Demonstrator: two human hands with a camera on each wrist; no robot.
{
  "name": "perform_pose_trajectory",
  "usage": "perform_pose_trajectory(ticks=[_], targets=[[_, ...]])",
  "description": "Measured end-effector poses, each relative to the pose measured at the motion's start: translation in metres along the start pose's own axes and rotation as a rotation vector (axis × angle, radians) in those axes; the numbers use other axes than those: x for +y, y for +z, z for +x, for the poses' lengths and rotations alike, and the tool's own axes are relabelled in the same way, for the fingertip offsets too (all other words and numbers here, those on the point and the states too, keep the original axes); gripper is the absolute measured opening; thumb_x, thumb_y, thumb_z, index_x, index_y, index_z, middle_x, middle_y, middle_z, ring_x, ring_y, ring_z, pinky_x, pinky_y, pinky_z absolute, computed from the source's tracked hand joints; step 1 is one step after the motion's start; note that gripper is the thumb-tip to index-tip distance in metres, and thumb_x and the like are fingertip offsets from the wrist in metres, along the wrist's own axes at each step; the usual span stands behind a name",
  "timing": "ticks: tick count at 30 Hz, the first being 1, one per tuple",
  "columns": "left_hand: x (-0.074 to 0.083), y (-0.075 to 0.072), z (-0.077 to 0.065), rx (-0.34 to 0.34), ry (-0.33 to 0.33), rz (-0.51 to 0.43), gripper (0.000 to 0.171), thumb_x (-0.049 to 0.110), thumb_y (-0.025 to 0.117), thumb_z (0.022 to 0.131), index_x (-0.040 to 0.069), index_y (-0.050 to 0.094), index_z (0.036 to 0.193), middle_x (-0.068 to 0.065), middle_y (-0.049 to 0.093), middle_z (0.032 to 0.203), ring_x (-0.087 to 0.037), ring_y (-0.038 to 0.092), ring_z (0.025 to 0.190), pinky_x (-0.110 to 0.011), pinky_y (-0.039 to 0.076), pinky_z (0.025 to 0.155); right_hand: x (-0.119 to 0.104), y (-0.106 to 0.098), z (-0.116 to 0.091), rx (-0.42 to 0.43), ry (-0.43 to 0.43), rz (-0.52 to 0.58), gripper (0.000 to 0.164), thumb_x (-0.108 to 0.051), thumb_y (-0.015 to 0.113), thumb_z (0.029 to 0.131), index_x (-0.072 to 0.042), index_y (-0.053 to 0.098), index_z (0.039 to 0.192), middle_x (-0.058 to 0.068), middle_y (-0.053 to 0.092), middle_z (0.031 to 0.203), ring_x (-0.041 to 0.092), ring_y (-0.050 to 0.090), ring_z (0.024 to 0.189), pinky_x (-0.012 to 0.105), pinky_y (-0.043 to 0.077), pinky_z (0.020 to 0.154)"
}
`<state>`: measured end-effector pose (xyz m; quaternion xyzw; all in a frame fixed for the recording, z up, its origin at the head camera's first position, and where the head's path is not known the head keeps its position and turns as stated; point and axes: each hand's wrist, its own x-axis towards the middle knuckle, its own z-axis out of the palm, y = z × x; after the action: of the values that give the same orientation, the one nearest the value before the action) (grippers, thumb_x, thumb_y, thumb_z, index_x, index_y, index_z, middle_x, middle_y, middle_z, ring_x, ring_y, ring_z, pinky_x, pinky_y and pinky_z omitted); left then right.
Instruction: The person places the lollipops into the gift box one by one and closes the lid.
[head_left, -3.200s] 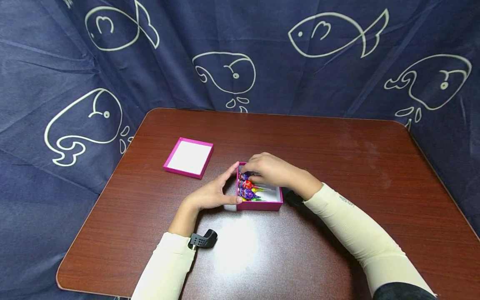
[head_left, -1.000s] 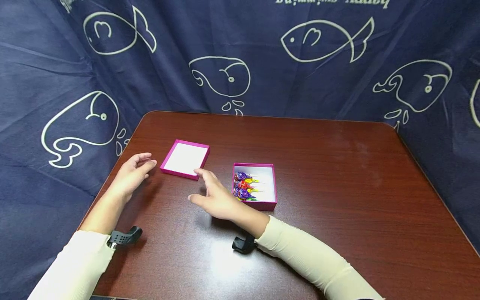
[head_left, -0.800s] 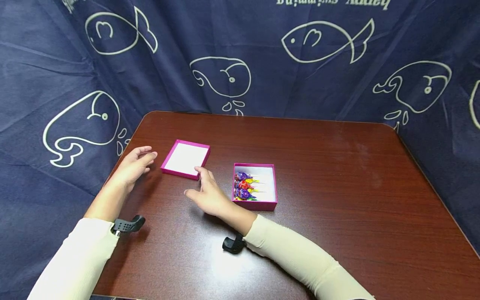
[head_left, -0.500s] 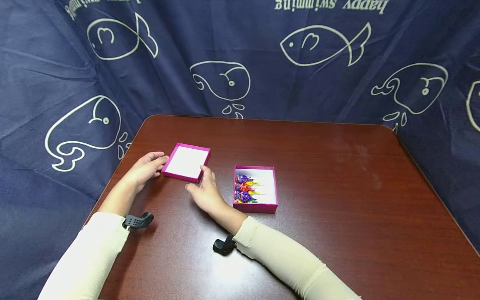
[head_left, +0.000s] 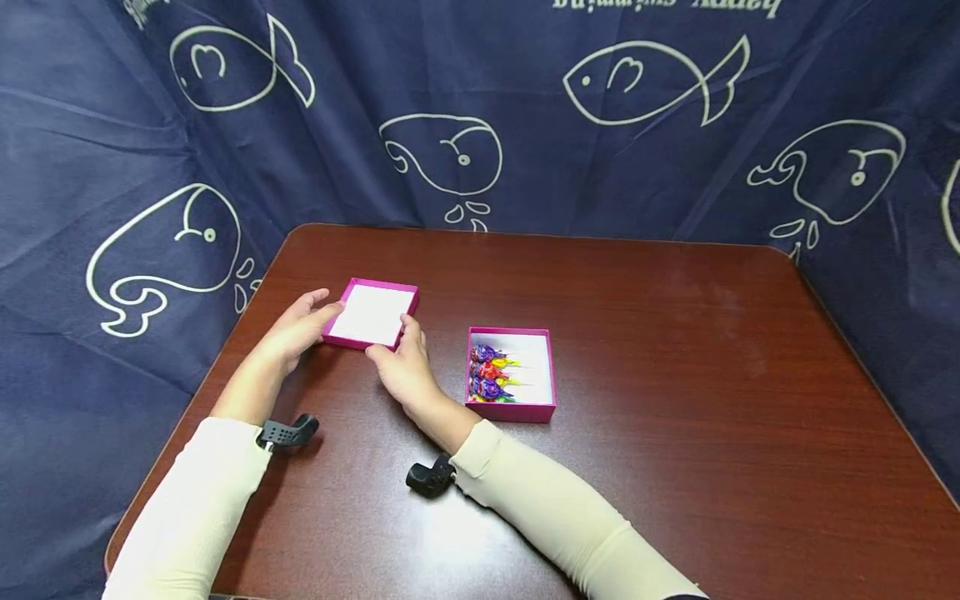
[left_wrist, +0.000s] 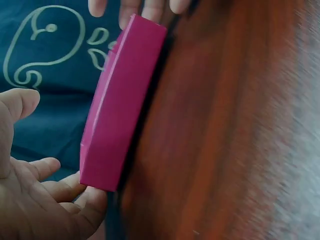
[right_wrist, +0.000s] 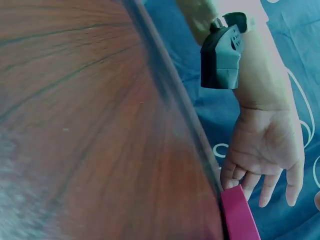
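A square magenta box lid (head_left: 372,310) lies white inside up, at the left of the table. My left hand (head_left: 296,327) holds its left side, thumb over the rim; in the left wrist view, left fingers (left_wrist: 92,205) bend at the end of the lid (left_wrist: 122,105). At the near right corner my right hand (head_left: 407,367) grips the lid, thumb on the front side and a finger along the right side. Right of it stands the open magenta box (head_left: 517,412), with several wrapped lollipops (head_left: 489,371) lined up along its left, sticks pointing right.
The brown wooden table (head_left: 660,358) has a dark glossy top with a bright glare near the front. Behind and beside it hangs a navy cloth (head_left: 540,175) with white fish and whale drawings. Dark straps with black devices sit on both wrists.
Both hands left the box of lollipops and moved left to the lid, coming onto its sides within the last half second. The lid's near right corner has shifted slightly upward.
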<state>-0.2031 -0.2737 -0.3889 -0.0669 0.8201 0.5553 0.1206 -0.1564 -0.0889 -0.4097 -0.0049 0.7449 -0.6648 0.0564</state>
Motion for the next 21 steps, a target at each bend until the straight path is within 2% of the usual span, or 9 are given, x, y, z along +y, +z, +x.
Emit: perform_pose_trajectory(ticks=[4, 9, 14, 17, 21], targets=[[0.009, -0.002, -0.001, -0.001, 0.037, -0.039, 0.075, 0.037, 0.045, 0.104, 0.0, 0.007, 0.157, -0.029, 0.035, 0.148, -0.031, 0.045, 0.123, -0.04, 0.039, 0.099, -0.008, -0.004, 0.004, 0.014, -0.019, 0.007, 0.078, -0.011, 0.066, 0.083, -0.001, 0.029, 0.15, 0.018, 0.038, 0.145, 0.029, 0.038, 0.135, 0.04, 0.031, 0.112], [0.025, -0.002, -0.005, -0.005, 0.076, -0.114, 0.073, 0.033, 0.045, 0.104, 0.004, 0.005, 0.159, -0.025, 0.029, 0.155, -0.031, 0.041, 0.129, -0.043, 0.035, 0.105, -0.022, -0.014, 0.012, 0.038, -0.037, 0.074, 0.075, -0.009, 0.065, 0.082, 0.0, 0.031, 0.149, 0.016, 0.041, 0.139, 0.029, 0.042, 0.129, 0.039, 0.036, 0.108], [0.041, 0.004, -0.012, 0.001, 0.152, -0.176, 0.072, 0.028, 0.045, 0.105, 0.005, 0.003, 0.159, -0.025, 0.025, 0.156, -0.032, 0.033, 0.137, -0.051, 0.027, 0.111, -0.039, -0.028, 0.015, 0.062, -0.053, 0.129, 0.074, -0.01, 0.065, 0.084, 0.0, 0.032, 0.149, 0.016, 0.043, 0.136, 0.03, 0.043, 0.128, 0.039, 0.039, 0.106], [0.048, 0.01, -0.016, 0.031, 0.2, -0.217, 0.072, 0.026, 0.047, 0.104, 0.004, 0.005, 0.158, -0.023, 0.028, 0.151, -0.027, 0.038, 0.131, -0.05, 0.026, 0.111, -0.049, -0.038, 0.014, 0.06, -0.07, 0.108, 0.073, -0.012, 0.065, 0.086, -0.002, 0.032, 0.15, 0.016, 0.044, 0.137, 0.03, 0.042, 0.129, 0.04, 0.037, 0.107], [0.056, 0.017, -0.02, 0.095, 0.258, -0.304, 0.072, 0.022, 0.053, 0.102, 0.005, 0.011, 0.158, -0.01, 0.039, 0.132, -0.015, 0.045, 0.114, -0.046, 0.029, 0.108, -0.058, -0.053, 0.012, 0.021, -0.095, 0.079, 0.074, -0.015, 0.064, 0.087, -0.004, 0.031, 0.152, 0.015, 0.045, 0.137, 0.03, 0.043, 0.13, 0.04, 0.037, 0.107]])
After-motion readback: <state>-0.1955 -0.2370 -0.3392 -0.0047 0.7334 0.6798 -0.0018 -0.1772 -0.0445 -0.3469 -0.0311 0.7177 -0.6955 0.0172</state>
